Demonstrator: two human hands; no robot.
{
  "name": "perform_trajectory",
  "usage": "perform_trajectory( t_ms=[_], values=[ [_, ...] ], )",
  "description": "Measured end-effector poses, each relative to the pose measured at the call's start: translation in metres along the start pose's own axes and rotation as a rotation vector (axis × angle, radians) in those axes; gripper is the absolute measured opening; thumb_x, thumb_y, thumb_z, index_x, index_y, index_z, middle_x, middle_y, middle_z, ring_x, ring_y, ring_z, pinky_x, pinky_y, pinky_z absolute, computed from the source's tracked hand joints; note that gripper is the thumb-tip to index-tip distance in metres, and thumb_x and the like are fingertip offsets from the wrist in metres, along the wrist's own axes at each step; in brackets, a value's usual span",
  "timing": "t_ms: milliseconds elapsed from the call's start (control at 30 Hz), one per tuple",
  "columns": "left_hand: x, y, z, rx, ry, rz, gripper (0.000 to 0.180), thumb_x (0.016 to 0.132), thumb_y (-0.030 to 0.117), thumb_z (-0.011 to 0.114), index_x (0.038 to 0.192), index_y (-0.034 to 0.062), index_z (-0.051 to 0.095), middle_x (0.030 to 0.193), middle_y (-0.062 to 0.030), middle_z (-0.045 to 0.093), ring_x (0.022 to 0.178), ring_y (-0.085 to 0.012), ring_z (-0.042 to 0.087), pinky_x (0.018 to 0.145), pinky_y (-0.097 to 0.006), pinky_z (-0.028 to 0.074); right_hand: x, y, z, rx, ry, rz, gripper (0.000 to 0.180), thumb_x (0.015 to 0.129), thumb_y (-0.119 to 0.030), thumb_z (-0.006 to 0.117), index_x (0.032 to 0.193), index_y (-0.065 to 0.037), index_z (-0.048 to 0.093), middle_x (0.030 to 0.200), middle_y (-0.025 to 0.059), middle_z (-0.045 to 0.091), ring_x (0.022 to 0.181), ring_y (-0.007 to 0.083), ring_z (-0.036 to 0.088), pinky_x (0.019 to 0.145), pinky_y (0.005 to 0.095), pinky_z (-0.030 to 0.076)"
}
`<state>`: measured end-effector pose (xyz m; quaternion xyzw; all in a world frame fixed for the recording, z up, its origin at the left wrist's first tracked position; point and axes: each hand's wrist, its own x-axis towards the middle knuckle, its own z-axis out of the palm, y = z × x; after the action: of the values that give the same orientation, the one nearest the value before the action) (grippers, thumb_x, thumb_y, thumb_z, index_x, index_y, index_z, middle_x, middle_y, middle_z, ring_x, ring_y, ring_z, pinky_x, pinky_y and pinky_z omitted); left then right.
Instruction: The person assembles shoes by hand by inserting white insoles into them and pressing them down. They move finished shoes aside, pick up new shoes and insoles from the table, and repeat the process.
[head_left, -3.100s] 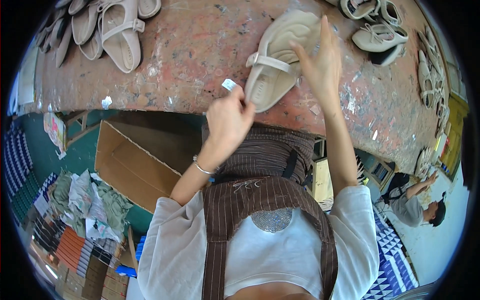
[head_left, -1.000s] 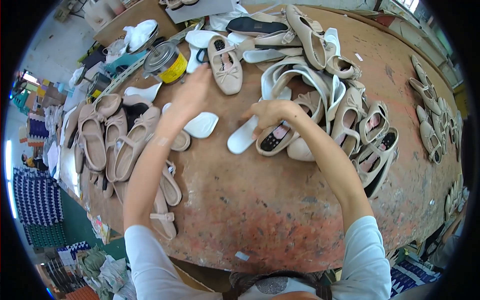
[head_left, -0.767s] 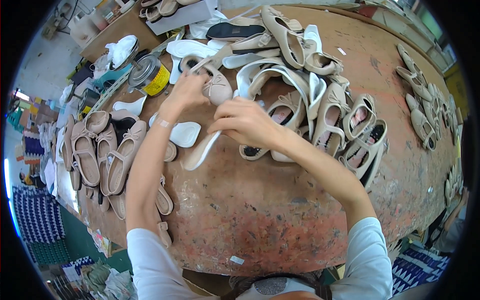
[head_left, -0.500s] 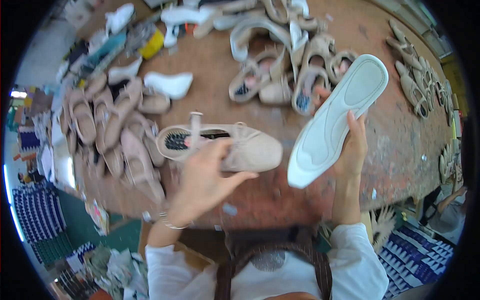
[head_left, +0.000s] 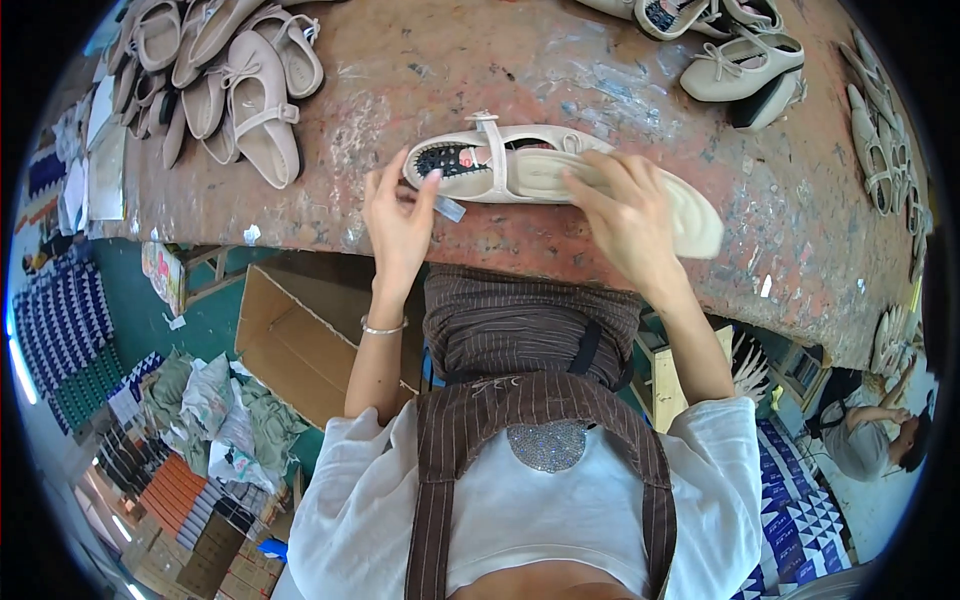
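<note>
A beige strap shoe (head_left: 490, 156) lies on its sole near the front edge of the worktable, its toe to the right and its opening upward. Dark dots cover the inside of its heel. My left hand (head_left: 401, 215) has thumb and fingers around the heel end. In my right hand (head_left: 630, 205) is a pale padded insole (head_left: 695, 222), gripped from above. One rounded end of it lies over the shoe's opening by the strap, while the other sticks out to the right past the toe. My right hand and the insole hide most of the toe.
More beige shoes (head_left: 262, 105) are heaped at the far left. Another group (head_left: 742, 66) stands at the far right, with a row along the right edge. The scuffed worktable (head_left: 380, 115) ends just before my waist. Below it sits a cardboard box (head_left: 290, 340). A person (head_left: 875, 435) is at the right.
The insole has come down from the right, over the shoe, and now lies lower and flatter. My left hand has moved from the shoe's middle to its heel. My view has tilted downward.
</note>
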<state>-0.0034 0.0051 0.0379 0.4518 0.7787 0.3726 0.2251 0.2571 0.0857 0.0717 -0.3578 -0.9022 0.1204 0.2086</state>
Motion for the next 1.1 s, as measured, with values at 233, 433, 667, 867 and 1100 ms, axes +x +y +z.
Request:
perform_trajectory(
  t_ms=[233, 433, 667, 867, 1100],
  values=[
    [0.011, -0.014, 0.006, -0.121, -0.013, 0.048, 0.051, 0.075, 0.016, 0.086, 0.117, -0.0061, 0.065, 0.093, -0.007, 0.056, 0.07, -0.0126, 0.062, 0.062, -0.026, 0.052, 0.044, -0.029, 0.061, 0.3, 0.037, 0.003, 0.017, 0.074, -0.007, 0.067, 0.088, -0.005, 0.076, 0.109, 0.0103, 0.068, 0.101, 0.028, 0.062, 0.091, 0.0409, 0.049],
    [0.026, -0.028, 0.013, -0.309, -0.042, -0.037, 0.041, 0.076, 0.011, 0.085, 0.108, -0.0071, 0.067, 0.09, -0.0056, 0.059, 0.078, -0.0118, 0.066, 0.064, -0.025, 0.054, 0.067, -0.028, 0.075, 0.377, -0.112, 0.022, 0.015, 0.076, -0.002, 0.069, 0.089, -0.003, 0.075, 0.101, 0.0125, 0.067, 0.095, 0.031, 0.064, 0.081, 0.0392, 0.052],
    [0.036, -0.023, 0.014, -0.487, -0.047, -0.215, 0.025, 0.079, 0.004, 0.08, 0.099, -0.0074, 0.069, 0.087, -0.0054, 0.064, 0.066, -0.0083, 0.063, 0.05, -0.023, 0.051, 0.062, -0.028, 0.082, 0.154, -0.089, -0.156, 0.029, 0.074, -0.006, 0.062, 0.101, -0.002, 0.07, 0.1, 0.0088, 0.063, 0.096, 0.0255, 0.063, 0.082, 0.038, 0.053],
    [0.04, -0.028, 0.02, -0.451, -0.024, -0.247, 0.01, 0.084, 0.001, 0.072, 0.092, -0.0053, 0.07, 0.077, -0.0061, 0.066, 0.056, -0.0069, 0.059, 0.04, -0.025, 0.047, 0.081, -0.017, 0.078, 0.228, -0.577, -0.348, 0.046, 0.083, -0.003, 0.052, 0.129, -0.004, 0.058, 0.132, 0.0083, 0.06, 0.096, 0.0256, 0.067, 0.082, 0.0361, 0.055],
    [0.041, -0.022, 0.015, -0.311, -0.022, -0.178, 0.006, 0.086, 0.002, 0.067, 0.089, -0.0036, 0.068, 0.067, -0.0092, 0.065, 0.053, -0.0103, 0.056, 0.045, -0.028, 0.044, 0.059, -0.041, 0.056, -0.042, -0.337, -0.2, 0.033, 0.076, -0.005, 0.057, 0.106, 0.003, 0.067, 0.112, 0.0165, 0.069, 0.109, 0.0274, 0.064, 0.105, 0.0395, 0.042]
  ],
)
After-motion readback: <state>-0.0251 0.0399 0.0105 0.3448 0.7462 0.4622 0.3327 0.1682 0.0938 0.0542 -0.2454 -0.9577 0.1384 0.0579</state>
